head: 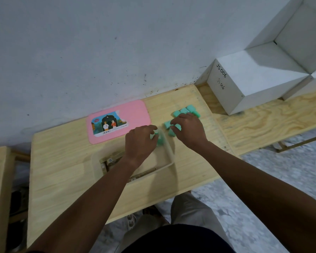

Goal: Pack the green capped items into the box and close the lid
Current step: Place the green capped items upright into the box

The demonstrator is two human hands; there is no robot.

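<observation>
A pale wooden surface stands against a scuffed grey-white wall, with mottled floor showing beyond its near edge. The clear box sits open in the middle of it. The left grip hangs over the box's far right corner, fingers curled round one green capped item just inside the rim. The right grip rests outside the box, just beside its right wall, fingers bent down around a few of the green capped items lying there. A further cluster of them lies on the surface just behind that hand, touching one another.

The pink lid lies flat at the back left, near the wall, picture label up, well apart from the box's far edge. Brown packets lie in the box's left half. White blocks, one marked "JS006", stand to the right on a neighbouring board.

The left forearm covers much of the box's inside, and how many green pieces each hand holds cannot be made out.
</observation>
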